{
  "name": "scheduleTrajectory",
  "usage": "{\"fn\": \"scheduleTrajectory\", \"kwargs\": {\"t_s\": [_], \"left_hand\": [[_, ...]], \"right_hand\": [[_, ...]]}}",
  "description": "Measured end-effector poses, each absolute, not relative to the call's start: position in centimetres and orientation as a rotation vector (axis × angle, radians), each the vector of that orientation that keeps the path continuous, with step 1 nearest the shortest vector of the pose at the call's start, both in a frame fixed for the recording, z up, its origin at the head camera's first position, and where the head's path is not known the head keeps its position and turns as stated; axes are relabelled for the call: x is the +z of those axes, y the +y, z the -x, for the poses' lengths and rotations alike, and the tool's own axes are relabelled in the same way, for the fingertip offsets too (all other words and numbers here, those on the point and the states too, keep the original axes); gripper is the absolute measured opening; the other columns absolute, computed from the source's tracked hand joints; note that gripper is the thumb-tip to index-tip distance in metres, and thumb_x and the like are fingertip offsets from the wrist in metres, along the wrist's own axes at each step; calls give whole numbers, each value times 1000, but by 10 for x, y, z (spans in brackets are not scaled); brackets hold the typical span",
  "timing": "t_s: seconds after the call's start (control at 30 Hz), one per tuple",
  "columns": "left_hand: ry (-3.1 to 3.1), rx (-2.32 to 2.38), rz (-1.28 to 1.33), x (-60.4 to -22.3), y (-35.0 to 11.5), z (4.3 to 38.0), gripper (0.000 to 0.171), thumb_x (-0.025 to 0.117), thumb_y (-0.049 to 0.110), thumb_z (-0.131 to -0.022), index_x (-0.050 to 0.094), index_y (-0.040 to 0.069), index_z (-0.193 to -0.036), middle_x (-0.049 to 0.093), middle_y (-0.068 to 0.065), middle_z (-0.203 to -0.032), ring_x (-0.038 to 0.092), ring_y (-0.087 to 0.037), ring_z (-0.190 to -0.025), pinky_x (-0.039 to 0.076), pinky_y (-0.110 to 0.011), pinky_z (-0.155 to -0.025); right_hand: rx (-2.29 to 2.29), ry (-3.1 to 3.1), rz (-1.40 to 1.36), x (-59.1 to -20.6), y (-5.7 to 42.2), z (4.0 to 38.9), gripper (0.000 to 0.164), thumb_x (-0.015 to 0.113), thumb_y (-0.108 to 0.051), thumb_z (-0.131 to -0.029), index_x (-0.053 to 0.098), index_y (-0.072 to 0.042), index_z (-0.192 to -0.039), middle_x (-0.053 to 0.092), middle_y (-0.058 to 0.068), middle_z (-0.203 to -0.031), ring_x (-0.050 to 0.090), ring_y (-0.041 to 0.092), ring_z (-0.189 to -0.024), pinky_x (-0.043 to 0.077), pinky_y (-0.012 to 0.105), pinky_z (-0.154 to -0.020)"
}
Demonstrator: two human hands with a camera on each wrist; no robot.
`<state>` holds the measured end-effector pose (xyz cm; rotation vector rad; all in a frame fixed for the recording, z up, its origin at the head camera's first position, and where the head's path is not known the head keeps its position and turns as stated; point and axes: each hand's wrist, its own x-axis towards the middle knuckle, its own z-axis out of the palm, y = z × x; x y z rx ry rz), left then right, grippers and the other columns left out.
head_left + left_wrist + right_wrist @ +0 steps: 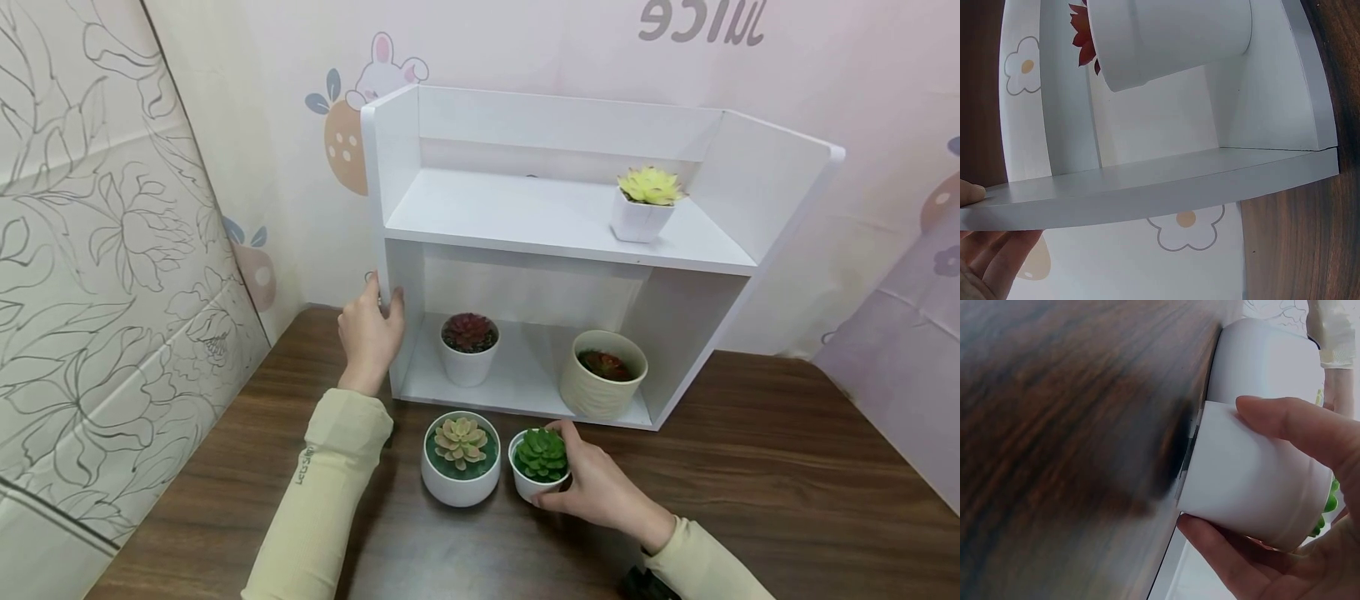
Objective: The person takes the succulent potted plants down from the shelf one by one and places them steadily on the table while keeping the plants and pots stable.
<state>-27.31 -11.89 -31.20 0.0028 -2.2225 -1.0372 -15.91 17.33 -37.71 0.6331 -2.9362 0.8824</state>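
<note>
In the head view my left hand point(369, 333) grips the left side panel of a white two-tier shelf point(510, 204). The left wrist view has the thumb on the inner side of that panel point(1147, 201) and the fingers outside it. My right hand point(606, 493) holds a small white pot with a green succulent point(542, 457) in front of the shelf. Thumb and fingers lie on opposite sides of this pot point(1247, 472) in the right wrist view, its base close to the tabletop. Just left of it stands a wider white pot with a pale succulent point(461, 483).
On the lower tier stand a white pot with a dark red succulent point(468, 362) and a cream ribbed pot point(600, 396) with a reddish plant. A square pot with a yellow-green succulent point(645, 212) occupies the upper tier's right. The brown wooden table point(787, 467) meets patterned walls.
</note>
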Motion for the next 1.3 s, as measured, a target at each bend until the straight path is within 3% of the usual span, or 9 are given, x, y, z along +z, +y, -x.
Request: {"fn": "scheduleTrajectory", "kwargs": {"t_s": [0.87,1.07,1.3], "left_hand": [[-2210,-1036,1,-312,-119,273,43,56,21,-96,54,-6,-129,66,-30,-109,70,-41,-87,54,-52,-74],[-2187,-1015,30,-314,-119,274,33,56,18,-95,60,-4,-120,68,-27,-106,70,-41,-86,54,-52,-72],[-2192,-1012,27,-314,-119,274,35,56,18,-96,59,-4,-122,68,-27,-107,69,-42,-88,54,-53,-73]], "right_hand": [[892,-2943,-622,-380,174,158,81,91,-22,-59,43,-7,-121,65,6,-101,63,17,-90,50,34,-78],[877,-2947,-617,-381,175,157,88,92,-29,-58,42,-4,-125,64,6,-106,63,19,-95,50,36,-81],[884,-2938,-600,-379,176,156,100,92,-37,-58,37,-2,-135,64,9,-112,61,23,-102,48,42,-85]]}}
